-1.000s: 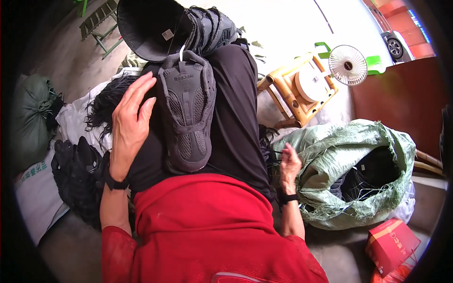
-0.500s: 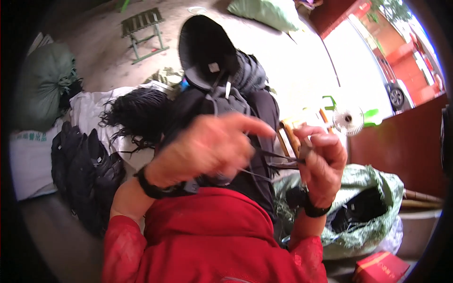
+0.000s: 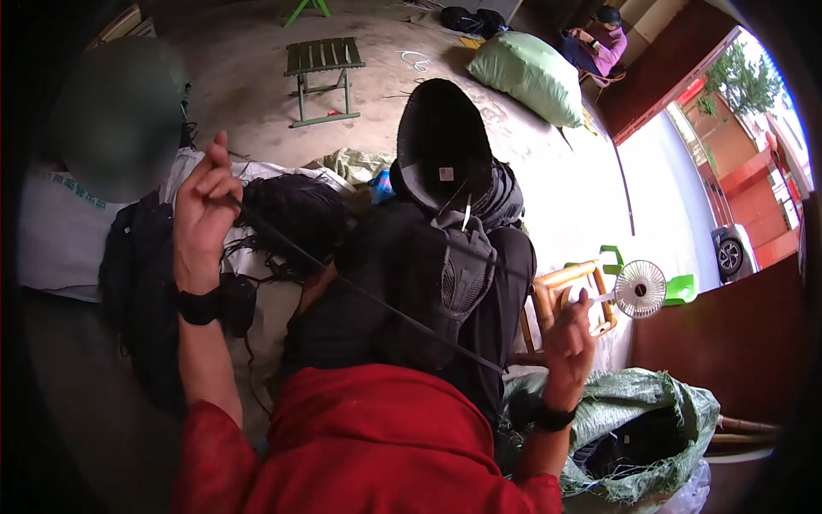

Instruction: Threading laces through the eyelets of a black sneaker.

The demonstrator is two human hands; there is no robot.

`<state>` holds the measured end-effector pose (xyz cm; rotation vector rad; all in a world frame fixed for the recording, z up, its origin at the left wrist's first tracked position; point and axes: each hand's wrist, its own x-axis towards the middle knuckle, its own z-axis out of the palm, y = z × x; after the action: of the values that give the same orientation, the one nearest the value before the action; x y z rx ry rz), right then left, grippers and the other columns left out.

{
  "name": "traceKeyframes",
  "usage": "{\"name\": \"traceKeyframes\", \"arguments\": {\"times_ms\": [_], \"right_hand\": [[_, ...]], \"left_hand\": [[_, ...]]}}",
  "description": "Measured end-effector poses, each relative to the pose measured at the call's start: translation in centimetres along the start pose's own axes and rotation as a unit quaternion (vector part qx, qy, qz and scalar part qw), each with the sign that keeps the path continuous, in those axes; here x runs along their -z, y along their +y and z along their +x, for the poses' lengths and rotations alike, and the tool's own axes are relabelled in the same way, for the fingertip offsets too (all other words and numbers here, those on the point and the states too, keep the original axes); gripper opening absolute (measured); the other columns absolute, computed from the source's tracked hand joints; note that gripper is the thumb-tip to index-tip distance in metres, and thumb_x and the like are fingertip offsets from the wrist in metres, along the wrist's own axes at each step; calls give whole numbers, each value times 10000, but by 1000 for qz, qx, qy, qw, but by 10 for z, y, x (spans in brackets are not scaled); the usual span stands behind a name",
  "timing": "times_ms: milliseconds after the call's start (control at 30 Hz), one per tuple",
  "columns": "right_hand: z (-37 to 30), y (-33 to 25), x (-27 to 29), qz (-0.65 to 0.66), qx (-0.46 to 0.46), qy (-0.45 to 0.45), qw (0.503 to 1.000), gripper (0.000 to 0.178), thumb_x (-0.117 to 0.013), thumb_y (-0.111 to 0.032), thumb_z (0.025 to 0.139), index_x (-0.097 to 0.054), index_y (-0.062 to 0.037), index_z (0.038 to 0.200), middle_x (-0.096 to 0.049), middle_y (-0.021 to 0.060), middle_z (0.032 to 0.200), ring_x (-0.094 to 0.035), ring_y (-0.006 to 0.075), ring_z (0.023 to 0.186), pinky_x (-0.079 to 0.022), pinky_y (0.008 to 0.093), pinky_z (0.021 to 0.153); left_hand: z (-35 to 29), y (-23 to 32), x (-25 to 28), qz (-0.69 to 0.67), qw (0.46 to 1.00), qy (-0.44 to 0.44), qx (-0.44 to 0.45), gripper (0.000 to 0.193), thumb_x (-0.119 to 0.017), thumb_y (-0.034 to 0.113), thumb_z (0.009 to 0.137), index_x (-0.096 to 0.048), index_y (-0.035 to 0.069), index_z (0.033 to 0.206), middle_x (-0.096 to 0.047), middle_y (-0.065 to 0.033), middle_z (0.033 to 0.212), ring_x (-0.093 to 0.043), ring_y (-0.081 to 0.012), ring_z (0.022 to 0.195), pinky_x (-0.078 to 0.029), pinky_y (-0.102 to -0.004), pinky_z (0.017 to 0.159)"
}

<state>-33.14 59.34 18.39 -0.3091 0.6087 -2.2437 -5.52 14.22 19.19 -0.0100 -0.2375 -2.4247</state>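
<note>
My left hand (image 3: 205, 201) is raised at the left, fingers closed on one end of a thin black strap (image 3: 368, 295). The strap slants down to the right across my lap, and its far end is lost near my right hand (image 3: 569, 347). That hand is closed too, beside a bamboo stool, but whatever its fingers hold is hidden. On my knees rests a black, wide-brimmed hat (image 3: 437, 128) with a pale label inside. Grey mesh fabric (image 3: 467, 274) and a white tag lie just below it. A heap of black cords (image 3: 295, 206) sits beside my left knee.
Dark cloth items (image 3: 137, 291) lie at the left. A green sack (image 3: 634, 394) with black things inside stands at the right, near the bamboo stool (image 3: 548, 291) and a small white fan (image 3: 640, 289). Farther off are a folding stool (image 3: 325, 56), a stuffed sack (image 3: 527, 77) and a seated person (image 3: 604, 43).
My hands have moved far apart, the left one out to the left with the strap, which now stretches across my lap. My view has shifted, showing more floor and a seated person.
</note>
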Motion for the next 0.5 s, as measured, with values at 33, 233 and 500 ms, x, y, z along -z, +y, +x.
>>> {"name": "traceKeyframes", "arguments": {"times_ms": [33, 233, 500], "right_hand": [[10, -13, 0, 114, 11, -3, 993, 467, -469, -27, 966, -387, -94, 1421, -613, 41, 898, -391, 23, 482, -359, 158, 428], [37, -90, -65, 169, 42, -43, 984, 489, -464, 61, 925, -454, -77, 1394, -618, 110, 1054, -530, 71, 675, -470, 192, 621], [70, -105, -101, 281, 25, -96, 955, 323, -475, -7, 969, -553, 18, 1282, -652, 91, 1011, -628, 138, 831, -535, 271, 798]], "left_hand": [[5, -1, -8, 1, 1000, -1, -1, 342, -481, 21, 951, -475, -35, 1289, -672, -72, 988, -470, -72, 555, -389, -229, 556], [83, 35, -85, 197, 954, -224, -12, 411, -413, -16, 928, -436, -52, 1337, -630, -83, 1029, -473, -94, 632, -414, -239, 631], [122, 92, -218, 149, 945, -48, -287, 217, -402, 31, 976, -565, -23, 1109, -668, -168, 1072, -579, -94, 518, -489, -205, 430]]}}
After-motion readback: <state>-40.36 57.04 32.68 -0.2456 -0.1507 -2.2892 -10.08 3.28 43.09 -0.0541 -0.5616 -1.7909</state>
